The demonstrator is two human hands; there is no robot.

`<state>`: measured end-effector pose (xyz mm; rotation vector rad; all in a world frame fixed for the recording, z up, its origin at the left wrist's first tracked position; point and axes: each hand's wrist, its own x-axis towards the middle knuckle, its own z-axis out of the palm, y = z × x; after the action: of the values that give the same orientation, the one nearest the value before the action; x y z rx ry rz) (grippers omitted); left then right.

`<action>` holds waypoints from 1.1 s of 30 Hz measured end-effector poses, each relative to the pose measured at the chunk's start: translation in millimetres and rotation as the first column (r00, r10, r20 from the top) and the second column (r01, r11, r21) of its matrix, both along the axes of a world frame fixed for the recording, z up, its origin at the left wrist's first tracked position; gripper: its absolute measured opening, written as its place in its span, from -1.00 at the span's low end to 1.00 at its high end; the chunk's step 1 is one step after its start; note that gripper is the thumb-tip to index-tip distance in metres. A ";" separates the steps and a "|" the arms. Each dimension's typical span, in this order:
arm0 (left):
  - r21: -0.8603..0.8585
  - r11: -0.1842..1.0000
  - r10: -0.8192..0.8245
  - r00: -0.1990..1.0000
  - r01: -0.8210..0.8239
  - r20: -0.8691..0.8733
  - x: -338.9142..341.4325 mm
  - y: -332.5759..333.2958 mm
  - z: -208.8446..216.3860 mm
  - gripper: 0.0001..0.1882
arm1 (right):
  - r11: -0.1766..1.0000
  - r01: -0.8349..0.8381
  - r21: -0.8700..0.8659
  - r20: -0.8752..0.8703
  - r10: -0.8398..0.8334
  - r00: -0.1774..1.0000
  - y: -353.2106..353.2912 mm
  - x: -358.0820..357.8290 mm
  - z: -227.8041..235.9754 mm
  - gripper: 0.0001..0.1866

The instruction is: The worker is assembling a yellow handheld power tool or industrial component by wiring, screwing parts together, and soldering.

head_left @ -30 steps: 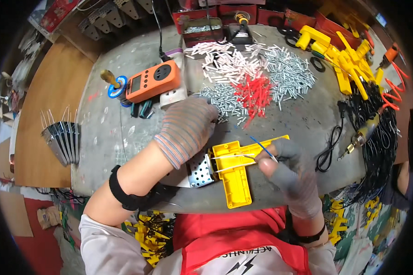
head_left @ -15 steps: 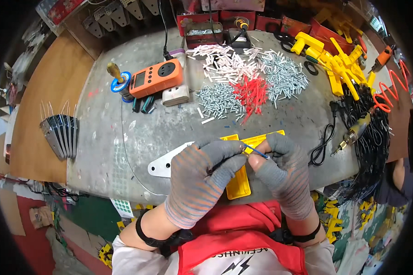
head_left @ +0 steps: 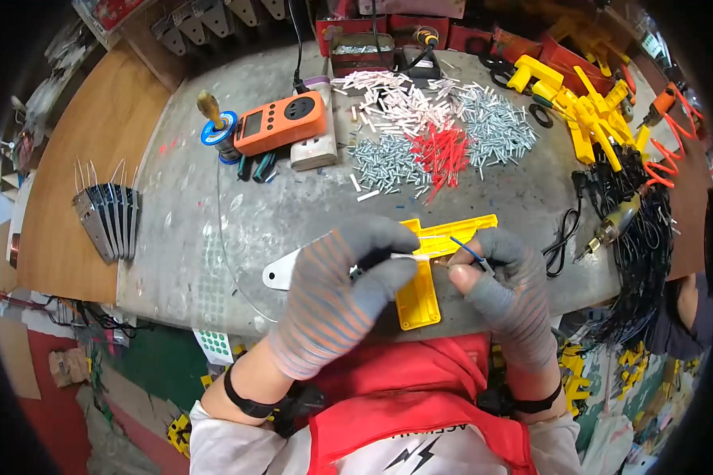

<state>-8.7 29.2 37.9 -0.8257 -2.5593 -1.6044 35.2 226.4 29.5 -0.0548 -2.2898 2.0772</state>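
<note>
Wire of thin blue insulation I see from afar, pinched in grey-gloved right hand; grey-gloved left hand, just apart at 9 o'clock, pinches 1 slim white piece. Yellow T-shaped plastic housing lies below, toward view's 4 o'clock.

dark lettering and a black lightning-bolt sign mark the red-and-white garment.

My grey bench carries heaped silver screws, white tubes and red pieces, a blue-rimmed spool, a black cord and a yellow casing
</note>
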 end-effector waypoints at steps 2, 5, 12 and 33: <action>0.327 0.943 -0.111 0.867 -0.063 0.485 -3.4 -4.0 -3.3 -0.82 | 0.999 -0.031 0.015 -0.006 0.031 1.000 0.9 -1.3 0.4 -0.85; 0.386 0.918 -0.161 0.804 -0.091 0.572 -1.9 -3.2 -4.8 -0.81 | 0.997 -0.061 0.057 -0.012 0.062 0.998 0.9 -0.7 4.7 -0.84; 0.392 0.918 -0.206 0.775 -0.059 0.598 -1.4 -4.4 -3.3 -0.81 | 0.998 -0.060 0.037 0.006 0.059 0.998 0.8 0.0 0.2 -0.84; 0.142 0.987 -0.150 0.750 0.075 0.644 0.1 12.8 11.0 -0.89 | 0.918 -0.201 0.341 0.009 0.210 0.978 21.8 7.4 5.6 -0.87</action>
<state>-8.6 42.0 48.9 -0.4571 -2.8295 -2.4090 42.6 248.2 35.1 0.2377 -2.7031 1.7096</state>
